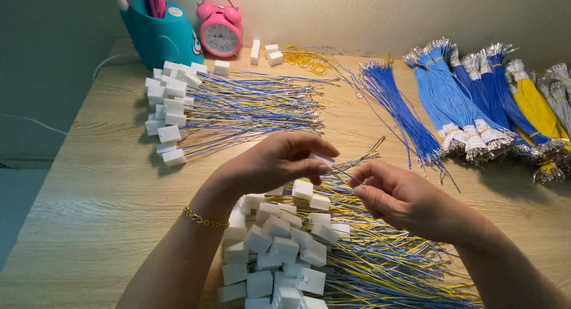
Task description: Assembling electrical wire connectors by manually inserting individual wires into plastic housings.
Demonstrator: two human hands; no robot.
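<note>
- The left hand (279, 160) is closed in a pinch on a small white connector block (322, 160), held above the near pile, about mid-tabletop.
- The right hand (399, 197) is closed, its fingertips (357, 181) pinching a thin wire (364, 155) that runs up and away from the block; which wire colour it grips is hard to tell.
- The wooden tabletop (89, 208) has bare room along its left side and left front; its left edge runs diagonally from the teal holder toward the lower left corner.
- The near pile of white blocks with yellow and blue wires (279, 249) lies under both wrists and is cut off by the bottom edge.
- A second pile of finished white blocks with wires (178, 107) lies at back left, well apart from the hands.
- Loose blue wires (398, 107) lie at back centre; tied bundles of blue, yellow and grey wires (493, 101) fill the right, cut off by the right edge.
- A teal pen holder (157, 38) at the back holds a pink thing and a white thing, both cut off by the top edge.
- Beside it stand a pink alarm clock (220, 28), a few spare white blocks (264, 52) and yellow rubber bands (304, 60).
</note>
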